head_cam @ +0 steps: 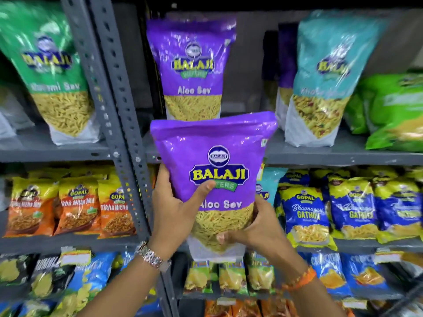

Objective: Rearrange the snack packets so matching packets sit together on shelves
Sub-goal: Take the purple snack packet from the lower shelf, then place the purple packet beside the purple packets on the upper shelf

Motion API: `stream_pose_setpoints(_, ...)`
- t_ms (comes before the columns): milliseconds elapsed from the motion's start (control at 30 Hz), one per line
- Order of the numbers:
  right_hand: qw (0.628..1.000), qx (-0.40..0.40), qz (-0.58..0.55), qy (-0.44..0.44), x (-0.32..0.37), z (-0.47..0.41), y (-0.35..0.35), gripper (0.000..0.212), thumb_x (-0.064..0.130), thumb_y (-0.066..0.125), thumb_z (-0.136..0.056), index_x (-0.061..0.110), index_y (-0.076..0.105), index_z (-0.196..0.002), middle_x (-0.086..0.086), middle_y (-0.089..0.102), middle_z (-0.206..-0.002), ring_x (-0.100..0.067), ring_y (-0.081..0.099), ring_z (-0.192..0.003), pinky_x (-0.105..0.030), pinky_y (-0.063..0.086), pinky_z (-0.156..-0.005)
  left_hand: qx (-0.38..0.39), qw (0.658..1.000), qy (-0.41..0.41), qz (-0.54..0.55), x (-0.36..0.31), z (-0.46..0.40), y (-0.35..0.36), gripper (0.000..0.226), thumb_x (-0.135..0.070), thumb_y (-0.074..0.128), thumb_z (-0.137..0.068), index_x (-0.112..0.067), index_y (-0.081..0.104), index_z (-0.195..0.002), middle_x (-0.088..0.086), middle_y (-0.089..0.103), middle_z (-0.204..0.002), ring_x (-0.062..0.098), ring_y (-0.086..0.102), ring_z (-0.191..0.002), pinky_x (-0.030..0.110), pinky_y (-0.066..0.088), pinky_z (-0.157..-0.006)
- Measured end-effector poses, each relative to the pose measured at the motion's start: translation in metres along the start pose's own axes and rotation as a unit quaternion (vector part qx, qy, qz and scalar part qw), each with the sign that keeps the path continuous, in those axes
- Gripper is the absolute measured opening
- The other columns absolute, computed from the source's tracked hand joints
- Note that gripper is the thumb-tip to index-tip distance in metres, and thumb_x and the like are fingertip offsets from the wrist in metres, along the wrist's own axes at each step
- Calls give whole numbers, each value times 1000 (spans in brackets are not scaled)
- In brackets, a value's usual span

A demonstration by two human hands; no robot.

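Observation:
A purple Balaji Aloo Sev packet (217,156) is held upright in front of the shelving, its top level with the upper shelf's edge. My left hand (176,202) grips its left side with the thumb across the front. My right hand (254,232) cups its lower right corner from beneath. A matching purple Aloo Sev packet (192,69) stands on the upper shelf (320,154) directly behind and above the held one.
A teal Balaji packet (325,78) and green packets (393,110) stand to the right on the upper shelf. A green Sev packet (52,72) stands left of the grey upright post (119,110). Orange Gopal packets (75,207) and blue Gathiya packets (306,216) fill the shelf below.

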State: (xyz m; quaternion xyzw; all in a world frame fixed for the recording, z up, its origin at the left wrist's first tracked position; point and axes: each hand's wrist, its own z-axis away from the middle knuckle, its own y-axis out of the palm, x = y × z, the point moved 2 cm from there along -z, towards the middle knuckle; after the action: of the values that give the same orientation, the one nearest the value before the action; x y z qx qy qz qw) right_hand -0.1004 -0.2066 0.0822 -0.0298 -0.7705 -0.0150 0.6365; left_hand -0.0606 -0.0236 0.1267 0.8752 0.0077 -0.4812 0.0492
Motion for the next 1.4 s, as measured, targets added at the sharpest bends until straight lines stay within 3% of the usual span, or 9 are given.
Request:
stream_pose_setpoints(300, 990, -76, -14, -116, 123, -46, -58, 92, 3, 100, -38, 13, 58, -120, -11, 78, -111, -28, 76, -102, -46, 63, -82, -16, 995, 101, -9, -97, -99, 81, 60, -57, 82, -65, -20, 59, -106, -8, 74, -98, 14, 72, -88, 44, 60, -86)
stream_pose_setpoints(467, 984, -119, 2, -129, 142, -95, -80, 77, -8, 92, -49, 1, 60, -118, -14, 77, -107, -31, 75, -101, -39, 65, -78, 31, 994, 59, -92, -109, -147, 117, 101, -62, 76, -75, -4, 37, -149, 0, 52, -141, 18, 51, -129, 23, 36, -109)
stream_pose_setpoints(600, 984, -143, -1, -111, 136, -133, -89, 85, -7, 95, -47, 0, 55, -122, -19, 74, -116, -35, 73, -108, -54, 61, -88, 65, 992, 22, -106, -97, -175, 135, 104, -50, 75, -83, -2, 20, -157, 13, 33, -164, 28, 32, -152, 37, 28, -123)
stream_pose_setpoints(767, 986, -134, -25, -98, 117, -163, -91, 83, -16, 88, -56, 3, 46, -125, -24, 67, -125, -37, 69, -113, -50, 61, -87, 60, 989, 11, -134, -78, -193, 146, 83, -52, 79, -77, -4, 43, -134, 15, 61, -137, 35, 59, -127, 48, 49, -105)
stream_pose_setpoints(1033, 990, -112, -22, -87, 93, -184, -95, 79, -11, 87, -63, 3, 43, -127, -21, 67, -125, -36, 68, -117, -52, 59, -95, 39, 985, 11, -169, -64, -195, 147, 65, -41, 79, -83, -3, 52, -128, 10, 67, -121, 30, 64, -109, 41, 53, -95)
stream_pose_setpoints(1133, 991, -114, -12, -74, 92, -182, -97, 89, -1, 92, -62, 5, 37, -133, -22, 64, -131, -34, 67, -120, -55, 56, -98, 53, 983, 3, -178, -56, -191, 141, 37, -32, 84, -78, -11, 61, -99, 3, 70, -91, 26, 65, -79, 40, 56, -80)
stream_pose_setpoints(1233, 990, -116, 9, -74, 90, -179, -93, 106, 29, 100, -49, 12, 35, -132, -16, 65, -130, -31, 67, -119, -56, 55, -100, 67, 986, -11, -153, -51, -181, 131, 26, -19, 84, -73, -26, 65, -89, -1, 77, -92, 25, 75, -90, 47, 61, -89)
stream_pose_setpoints(1300, 989, -121, 38, -76, 93, -171, -89, 111, 34, 99, -51, 12, 31, -136, -9, 64, -132, -28, 65, -123, -53, 52, -105, 68, 989, -20, -131, -55, -168, 125, 37, -11, 84, -75, -26, 67, -105, 4, 76, -107, 25, 74, -103, 47, 58, -99)
stream_pose_setpoints(1400, 978, -142, 136, -78, 104, -142, -87, 93, 16, 89, -72, 10, 27, -141, -3, 57, -133, -22, 55, -129, -41, 44, -110, 46, 990, -17, -129, -64, -149, 114, 70, -13, 86, -76, -3, 56, -139, 14, 67, -134, 24, 68, -119, 39, 54, -105)
